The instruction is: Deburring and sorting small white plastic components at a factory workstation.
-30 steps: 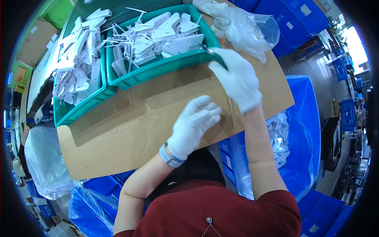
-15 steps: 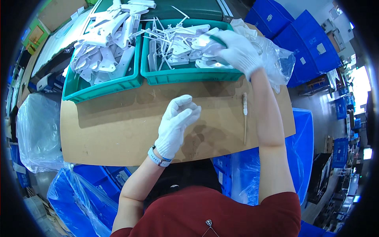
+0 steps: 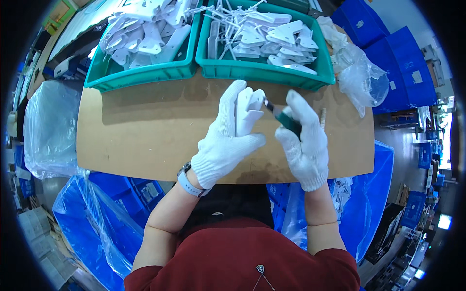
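Above the desk (image 3: 145, 136), the left hand (image 3: 221, 140) grips a white plastic piece (image 3: 246, 118); the right hand (image 3: 309, 148) clasps a green-handled tool (image 3: 289, 124), its tip close by. Best brace the piece, tip angled off the fingers. Farther, green trays (image 3: 267, 75) hold white parts (image 3: 285, 32); far right, labels (image 3: 416, 76) on blue bins (image 3: 399, 53) are illegible.

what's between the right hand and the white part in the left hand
The head view shows the green-handled tool, held in the right hand, pointing toward the white part; contact is unclear.
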`<state>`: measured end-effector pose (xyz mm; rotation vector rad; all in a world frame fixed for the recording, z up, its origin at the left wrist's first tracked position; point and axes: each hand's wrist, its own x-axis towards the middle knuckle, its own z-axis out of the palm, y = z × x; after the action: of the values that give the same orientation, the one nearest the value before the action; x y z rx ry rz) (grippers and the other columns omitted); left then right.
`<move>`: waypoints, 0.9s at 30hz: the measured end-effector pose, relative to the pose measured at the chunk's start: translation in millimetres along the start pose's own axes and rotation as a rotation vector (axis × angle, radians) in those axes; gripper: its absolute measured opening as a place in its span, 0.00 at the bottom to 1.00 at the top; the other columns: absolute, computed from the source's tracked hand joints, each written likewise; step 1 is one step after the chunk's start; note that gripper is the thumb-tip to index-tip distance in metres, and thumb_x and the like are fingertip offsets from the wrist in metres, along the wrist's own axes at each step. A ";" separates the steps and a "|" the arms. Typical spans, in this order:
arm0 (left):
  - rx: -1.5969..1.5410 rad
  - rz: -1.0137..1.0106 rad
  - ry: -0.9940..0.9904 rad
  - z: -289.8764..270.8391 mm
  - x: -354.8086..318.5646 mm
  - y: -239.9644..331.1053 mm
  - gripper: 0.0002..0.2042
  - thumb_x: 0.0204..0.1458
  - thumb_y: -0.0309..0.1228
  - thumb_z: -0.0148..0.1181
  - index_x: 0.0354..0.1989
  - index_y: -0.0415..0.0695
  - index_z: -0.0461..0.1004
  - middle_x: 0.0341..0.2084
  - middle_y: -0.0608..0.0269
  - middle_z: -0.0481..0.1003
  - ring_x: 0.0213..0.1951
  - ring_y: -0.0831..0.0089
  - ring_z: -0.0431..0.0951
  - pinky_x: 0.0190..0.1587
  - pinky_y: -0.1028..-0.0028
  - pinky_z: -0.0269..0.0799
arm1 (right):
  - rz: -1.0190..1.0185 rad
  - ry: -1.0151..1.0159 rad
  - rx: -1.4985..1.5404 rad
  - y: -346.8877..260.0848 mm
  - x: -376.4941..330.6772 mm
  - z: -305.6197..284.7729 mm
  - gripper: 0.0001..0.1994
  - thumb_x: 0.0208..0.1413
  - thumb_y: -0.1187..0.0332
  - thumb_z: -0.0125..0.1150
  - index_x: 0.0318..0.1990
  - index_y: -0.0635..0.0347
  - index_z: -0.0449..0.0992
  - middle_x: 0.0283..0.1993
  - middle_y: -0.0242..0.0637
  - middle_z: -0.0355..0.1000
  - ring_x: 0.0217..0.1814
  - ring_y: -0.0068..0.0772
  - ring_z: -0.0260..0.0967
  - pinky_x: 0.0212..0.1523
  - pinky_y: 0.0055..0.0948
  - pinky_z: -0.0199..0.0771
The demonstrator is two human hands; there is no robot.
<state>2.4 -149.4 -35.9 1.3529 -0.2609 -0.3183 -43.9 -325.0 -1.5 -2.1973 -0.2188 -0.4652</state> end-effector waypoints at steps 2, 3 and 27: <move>-0.121 -0.239 -0.017 -4.9 -0.6 15.4 0.52 0.43 0.22 0.73 0.75 0.42 0.42 0.68 0.50 0.61 0.68 0.63 0.64 0.61 0.69 0.68 | -0.192 0.023 -0.120 9.9 -3.9 -3.3 0.27 0.53 0.73 0.68 0.62 0.58 0.72 0.48 0.43 0.77 0.45 0.44 0.77 0.47 0.38 0.76; -0.103 -0.190 -0.027 -6.9 -2.5 10.2 0.53 0.42 0.24 0.75 0.75 0.43 0.42 0.68 0.48 0.60 0.68 0.62 0.63 0.62 0.68 0.67 | -0.232 -0.056 -0.208 7.1 -6.3 -7.9 0.27 0.52 0.74 0.69 0.61 0.56 0.74 0.48 0.41 0.78 0.45 0.43 0.76 0.45 0.38 0.75; -0.064 -0.223 0.153 7.9 -10.6 3.5 0.53 0.40 0.19 0.75 0.74 0.47 0.45 0.67 0.49 0.63 0.63 0.62 0.69 0.53 0.67 0.77 | -0.356 -0.112 -0.387 1.9 -14.8 -2.5 0.25 0.45 0.76 0.68 0.56 0.56 0.79 0.37 0.34 0.77 0.31 0.38 0.72 0.32 0.34 0.72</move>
<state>-10.0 -152.0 -30.9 1.3379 0.0284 -0.4033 -57.4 -328.1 -7.4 -2.5760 -0.6325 -0.6209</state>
